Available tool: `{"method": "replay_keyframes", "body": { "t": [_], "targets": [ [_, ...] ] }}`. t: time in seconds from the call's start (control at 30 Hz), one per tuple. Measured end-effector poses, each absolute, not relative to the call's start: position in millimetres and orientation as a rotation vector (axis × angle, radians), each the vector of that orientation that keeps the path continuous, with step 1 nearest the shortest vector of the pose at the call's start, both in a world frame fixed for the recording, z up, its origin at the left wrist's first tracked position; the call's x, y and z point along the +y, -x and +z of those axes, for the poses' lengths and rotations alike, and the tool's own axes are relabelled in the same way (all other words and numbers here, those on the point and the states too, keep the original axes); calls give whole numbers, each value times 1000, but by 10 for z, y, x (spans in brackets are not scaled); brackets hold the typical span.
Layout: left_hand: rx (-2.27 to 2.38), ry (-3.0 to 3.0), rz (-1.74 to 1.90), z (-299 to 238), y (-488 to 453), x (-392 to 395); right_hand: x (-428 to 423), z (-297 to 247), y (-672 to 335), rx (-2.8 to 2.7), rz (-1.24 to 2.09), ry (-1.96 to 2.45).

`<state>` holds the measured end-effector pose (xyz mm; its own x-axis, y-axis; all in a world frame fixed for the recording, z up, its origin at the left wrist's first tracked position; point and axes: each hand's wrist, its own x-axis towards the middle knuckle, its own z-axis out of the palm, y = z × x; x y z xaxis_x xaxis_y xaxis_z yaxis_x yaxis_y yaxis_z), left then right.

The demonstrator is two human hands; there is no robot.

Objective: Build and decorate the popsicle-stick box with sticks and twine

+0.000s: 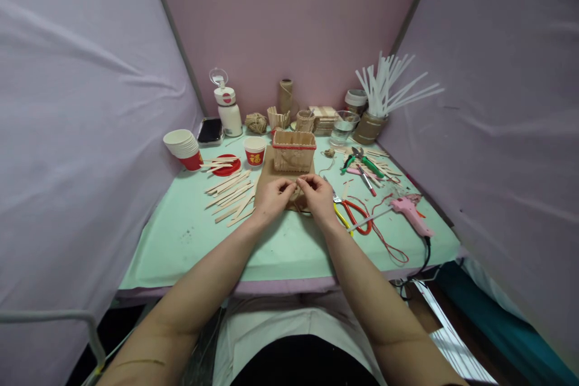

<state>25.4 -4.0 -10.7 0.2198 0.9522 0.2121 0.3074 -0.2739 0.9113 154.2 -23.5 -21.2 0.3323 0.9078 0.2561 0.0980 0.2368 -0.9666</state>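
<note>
My left hand (275,196) and my right hand (316,196) meet over a brown cardboard sheet (266,172), fingertips pinched close together. What lies between the fingers is too small to make out; a bit of thin brown strand shows just below them. Right behind my hands stands a small clear rectangular basket (294,160) with a red band along its rim and tan trim. Left of my left hand, flat wooden sticks (230,196) lie in a loose spread. Beside my right hand are red-handled scissors (357,217) and a yellow-handled tool (342,217).
A pink glue gun (412,214) lies at right, near red cord (389,247) and green-handled pliers (373,166). Stacked paper cups (183,148), one red cup (254,152), a white bottle (230,114), a water cup (342,129) and white glue sticks (384,87) stand farther back.
</note>
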Motion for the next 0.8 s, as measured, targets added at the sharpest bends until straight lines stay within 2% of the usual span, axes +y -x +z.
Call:
{"method": "replay_keyframes", "body": {
  "t": [0.5,0.8],
  "targets": [
    [1189,-1901,1216,-130,-223,-48,-254,-219,-1542,-1130,767,1259],
    [1148,-1837,1190,-107,-191,-33,-254,-174,-1538,-859,1151,1076]
  ]
}}
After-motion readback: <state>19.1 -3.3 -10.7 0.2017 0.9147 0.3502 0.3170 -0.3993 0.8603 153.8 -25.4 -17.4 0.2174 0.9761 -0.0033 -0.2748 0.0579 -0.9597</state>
